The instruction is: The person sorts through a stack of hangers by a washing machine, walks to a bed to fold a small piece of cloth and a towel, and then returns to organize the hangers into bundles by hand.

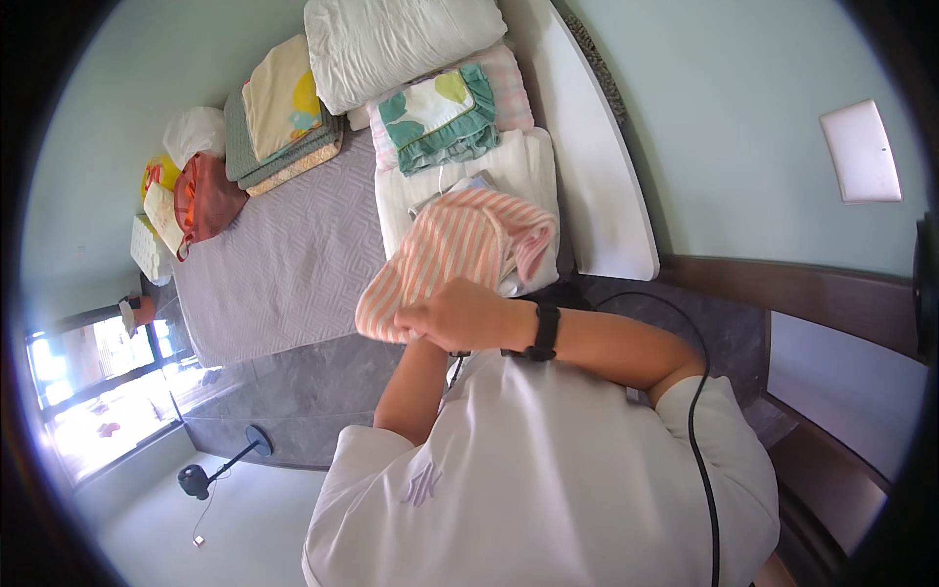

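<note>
A pink-and-white striped cloth item, perhaps a garment, is held up in front of my chest. My right hand, with a black band on its wrist, has its fingers closed on the near left edge of the cloth. From the left my forearm reaches up to the same edge. My left hand is hidden behind the right hand and the cloth, so its grip does not show. Beneath the cloth lies a folded white quilt, with a small greyish item partly visible on it.
A green-and-white ruffled pillowcase and a white pillow lie beyond. Left on the grey bed pad are folded textiles and a red bag. A white headboard stands right; a black cable crosses my right arm.
</note>
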Action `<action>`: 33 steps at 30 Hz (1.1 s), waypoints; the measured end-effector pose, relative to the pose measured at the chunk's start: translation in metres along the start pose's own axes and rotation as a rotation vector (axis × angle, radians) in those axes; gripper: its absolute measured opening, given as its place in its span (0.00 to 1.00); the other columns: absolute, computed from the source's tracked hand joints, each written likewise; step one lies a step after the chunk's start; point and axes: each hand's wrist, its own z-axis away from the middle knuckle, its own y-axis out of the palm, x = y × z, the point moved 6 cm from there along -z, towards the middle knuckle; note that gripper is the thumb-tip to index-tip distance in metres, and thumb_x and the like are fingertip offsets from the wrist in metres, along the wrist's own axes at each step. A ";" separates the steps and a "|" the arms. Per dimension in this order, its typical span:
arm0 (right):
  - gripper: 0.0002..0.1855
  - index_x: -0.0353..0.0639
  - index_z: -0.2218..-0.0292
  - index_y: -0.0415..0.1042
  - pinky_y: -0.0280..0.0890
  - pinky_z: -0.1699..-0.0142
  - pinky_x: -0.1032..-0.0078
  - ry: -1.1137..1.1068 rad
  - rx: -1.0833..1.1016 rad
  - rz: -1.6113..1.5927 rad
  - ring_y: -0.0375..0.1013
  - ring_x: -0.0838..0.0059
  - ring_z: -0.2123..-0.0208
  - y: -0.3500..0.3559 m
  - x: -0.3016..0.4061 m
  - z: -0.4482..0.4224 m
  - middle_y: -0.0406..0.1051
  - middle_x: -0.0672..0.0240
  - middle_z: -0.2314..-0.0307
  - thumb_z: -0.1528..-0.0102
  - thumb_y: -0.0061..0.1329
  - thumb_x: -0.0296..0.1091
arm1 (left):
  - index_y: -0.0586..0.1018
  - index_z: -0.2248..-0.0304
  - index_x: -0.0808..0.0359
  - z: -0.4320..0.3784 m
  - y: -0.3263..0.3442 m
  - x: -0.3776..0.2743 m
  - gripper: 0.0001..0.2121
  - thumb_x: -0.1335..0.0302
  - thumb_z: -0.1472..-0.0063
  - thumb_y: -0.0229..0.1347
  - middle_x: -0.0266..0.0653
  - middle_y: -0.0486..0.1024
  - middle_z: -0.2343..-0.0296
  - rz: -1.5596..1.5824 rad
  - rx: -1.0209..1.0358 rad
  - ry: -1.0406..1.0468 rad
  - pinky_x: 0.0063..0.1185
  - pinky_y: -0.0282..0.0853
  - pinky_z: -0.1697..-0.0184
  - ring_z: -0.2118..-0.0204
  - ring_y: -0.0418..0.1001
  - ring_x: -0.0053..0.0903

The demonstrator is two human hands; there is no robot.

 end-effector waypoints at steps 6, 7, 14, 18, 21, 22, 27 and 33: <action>0.11 0.47 0.64 0.67 0.63 0.79 0.71 -0.136 -0.082 -0.114 0.71 0.63 0.82 -0.044 0.052 -0.003 0.69 0.68 0.83 0.50 0.53 0.32 | 0.62 0.47 0.67 -0.012 0.003 -0.010 0.32 0.47 0.38 0.36 0.38 0.64 0.51 0.075 0.082 0.045 0.31 0.58 0.46 0.49 0.62 0.30; 0.11 0.47 0.64 0.67 0.63 0.79 0.71 -0.138 -0.081 -0.109 0.71 0.63 0.82 -0.050 0.058 -0.005 0.69 0.68 0.83 0.50 0.53 0.32 | 0.61 0.47 0.67 -0.013 0.004 -0.012 0.32 0.46 0.38 0.36 0.38 0.64 0.50 0.087 0.095 0.051 0.31 0.58 0.46 0.49 0.62 0.31; 0.14 0.47 0.65 0.65 0.63 0.78 0.71 -0.129 -0.217 -0.424 0.70 0.63 0.82 -0.130 0.101 -0.006 0.68 0.71 0.82 0.51 0.56 0.35 | 0.60 0.45 0.67 -0.027 0.006 -0.030 0.34 0.45 0.38 0.36 0.39 0.63 0.49 0.175 0.191 0.114 0.32 0.56 0.45 0.48 0.61 0.32; 0.10 0.50 0.68 0.65 0.61 0.80 0.72 -0.235 -0.038 -0.306 0.70 0.66 0.82 -0.154 0.120 0.018 0.68 0.71 0.82 0.49 0.53 0.39 | 0.59 0.44 0.67 -0.060 0.004 -0.058 0.35 0.44 0.38 0.35 0.39 0.63 0.49 0.232 0.309 0.236 0.33 0.56 0.44 0.47 0.60 0.33; 0.08 0.48 0.67 0.68 0.58 0.82 0.79 -0.340 0.103 -0.237 0.69 0.77 0.84 -0.167 0.130 0.039 0.72 0.73 0.77 0.50 0.52 0.34 | 0.56 0.42 0.67 -0.062 0.028 -0.087 0.35 0.46 0.38 0.37 0.41 0.62 0.48 0.239 0.344 0.308 0.33 0.57 0.44 0.47 0.61 0.34; 0.10 0.46 0.65 0.71 0.56 0.84 0.84 -0.423 0.121 -0.218 0.68 0.85 0.84 -0.172 0.136 0.046 0.76 0.74 0.72 0.51 0.53 0.31 | 0.54 0.41 0.67 -0.055 0.045 -0.095 0.34 0.48 0.37 0.38 0.42 0.61 0.47 0.234 0.337 0.320 0.33 0.58 0.45 0.46 0.61 0.35; 0.05 0.48 0.68 0.70 0.58 0.83 0.81 -0.402 0.105 -0.094 0.67 0.82 0.84 -0.197 0.142 0.065 0.71 0.77 0.78 0.50 0.48 0.31 | 0.47 0.38 0.57 -0.026 0.077 -0.133 0.37 0.90 0.45 0.43 0.50 0.58 0.45 -0.138 0.241 0.437 0.32 0.72 0.53 0.50 0.69 0.40; 0.04 0.48 0.72 0.70 0.60 0.81 0.83 -0.388 0.004 -0.053 0.69 0.82 0.82 -0.210 0.134 0.069 0.75 0.71 0.70 0.53 0.52 0.29 | 0.54 0.40 0.61 0.001 0.101 -0.144 0.41 0.94 0.56 0.41 0.45 0.58 0.44 -0.309 0.283 0.487 0.30 0.65 0.46 0.46 0.65 0.37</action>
